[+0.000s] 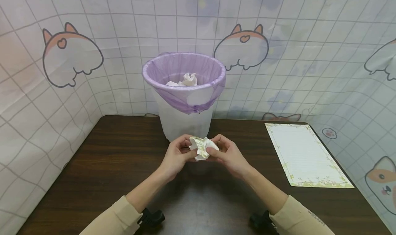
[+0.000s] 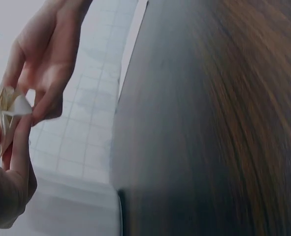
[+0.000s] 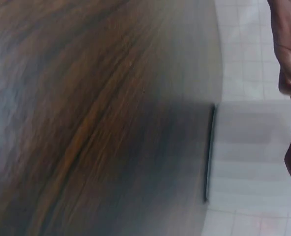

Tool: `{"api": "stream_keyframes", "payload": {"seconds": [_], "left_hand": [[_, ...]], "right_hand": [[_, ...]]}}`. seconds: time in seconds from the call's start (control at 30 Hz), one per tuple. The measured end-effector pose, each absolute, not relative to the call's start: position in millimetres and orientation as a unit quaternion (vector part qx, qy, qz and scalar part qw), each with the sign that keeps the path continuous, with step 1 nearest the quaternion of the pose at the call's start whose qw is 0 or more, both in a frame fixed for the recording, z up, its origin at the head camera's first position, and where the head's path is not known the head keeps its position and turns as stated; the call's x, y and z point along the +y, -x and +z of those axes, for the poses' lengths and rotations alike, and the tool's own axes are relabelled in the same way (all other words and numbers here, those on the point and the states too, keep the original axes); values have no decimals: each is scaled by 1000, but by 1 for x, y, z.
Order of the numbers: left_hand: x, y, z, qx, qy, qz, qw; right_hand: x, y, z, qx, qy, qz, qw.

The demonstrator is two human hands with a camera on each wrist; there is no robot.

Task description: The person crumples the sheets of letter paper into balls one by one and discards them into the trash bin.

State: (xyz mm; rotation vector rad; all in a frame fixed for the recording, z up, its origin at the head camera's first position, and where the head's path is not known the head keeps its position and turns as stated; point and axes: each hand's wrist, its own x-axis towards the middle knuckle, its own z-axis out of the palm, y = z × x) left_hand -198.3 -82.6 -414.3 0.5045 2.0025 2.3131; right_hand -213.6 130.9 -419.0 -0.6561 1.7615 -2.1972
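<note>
A crumpled sheet of paper (image 1: 202,148), white with a yellow-green printed border, is held over the table between both hands. On its left side my left hand (image 1: 175,156) pinches it between thumb and fingers. My right hand (image 1: 230,156) grips the other side, its thumb lying across the front. The left wrist view catches the folded paper (image 2: 7,105) at its left edge, with fingers around it. In the right wrist view, the hands are cut off at the right edge and the paper cannot be made out.
Just behind the hands stands a white trash bin (image 1: 185,123) with a purple liner (image 1: 198,102) over its rim. Crumpled paper (image 1: 189,80) lies inside. A flat lined sheet (image 1: 309,156) with a floral border rests at the right of the dark wooden table (image 1: 123,159).
</note>
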Motion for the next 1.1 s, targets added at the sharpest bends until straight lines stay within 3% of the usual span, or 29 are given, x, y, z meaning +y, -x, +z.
{"api": "stream_keyframes", "payload": {"seconds": [0.23,0.33,0.43,0.73,1.1], "left_hand": [[-72,200,-419,631,-137,763,-12],[-72,201,-420,637,-144,757,-13],[-77,205,-416,627,-172,760,10],[-99,214,-407,511,-203,814,187],[-98,212,-402,562,-185,780,202]], "right_hand": [[117,214,-421,668,243,-703,-27],[116,213,-420,678,244,-691,-56],[119,215,-415,673,245,-695,-58],[131,220,-404,637,283,-717,12],[132,220,-408,622,352,-699,-12]]}}
